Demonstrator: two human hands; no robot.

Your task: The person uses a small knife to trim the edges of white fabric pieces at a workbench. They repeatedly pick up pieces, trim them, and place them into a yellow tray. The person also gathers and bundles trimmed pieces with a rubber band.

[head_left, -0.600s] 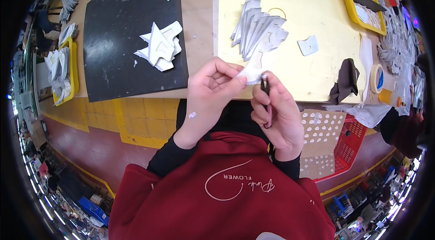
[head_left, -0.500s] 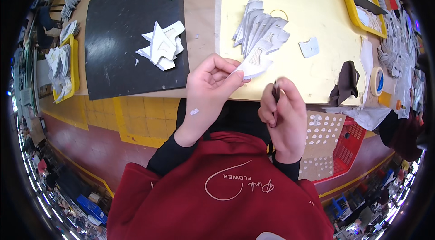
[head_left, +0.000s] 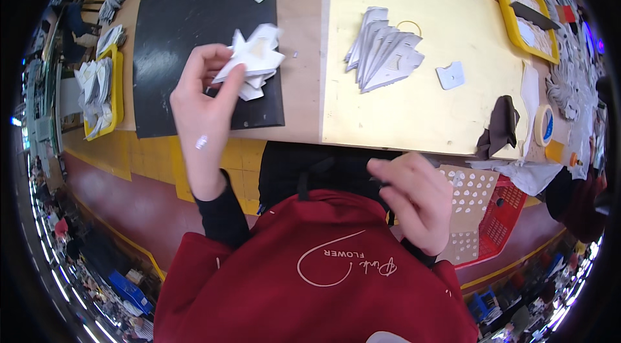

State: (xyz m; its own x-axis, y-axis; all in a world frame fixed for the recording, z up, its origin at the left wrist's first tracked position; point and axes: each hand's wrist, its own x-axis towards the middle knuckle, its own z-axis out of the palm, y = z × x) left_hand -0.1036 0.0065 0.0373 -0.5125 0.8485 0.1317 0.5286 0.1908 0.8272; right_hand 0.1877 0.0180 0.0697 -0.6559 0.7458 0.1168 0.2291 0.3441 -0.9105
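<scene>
My left hand (head_left: 206, 94) is over the black mat (head_left: 168, 77), with thumb and fingers closed on a white cut piece (head_left: 249, 58). That piece has a jagged edge and a beige patch, and it lies at the top of a small pile of similar pieces. Near the table's front edge, before my body, my right hand (head_left: 417, 200) has its fingers curled. It is smeared by motion, and a dark bit shows at its fingertips that I cannot make out. A fanned stack of grey-white pieces (head_left: 385, 52) rests on the pale yellow sheet (head_left: 362, 116).
To the right lie a loose white piece (head_left: 451, 76), a dark brown cloth (head_left: 501, 126) and a tape roll (head_left: 543, 124). Yellow trays (head_left: 118, 90) with pieces stand left and far right. A red crate (head_left: 501, 220) with a dotted card (head_left: 472, 197) is below the table.
My left hand has carried a white piece from the fanned stack left to the pile on the black mat. My right hand has drawn back toward my body, its dark tool now barely visible.
</scene>
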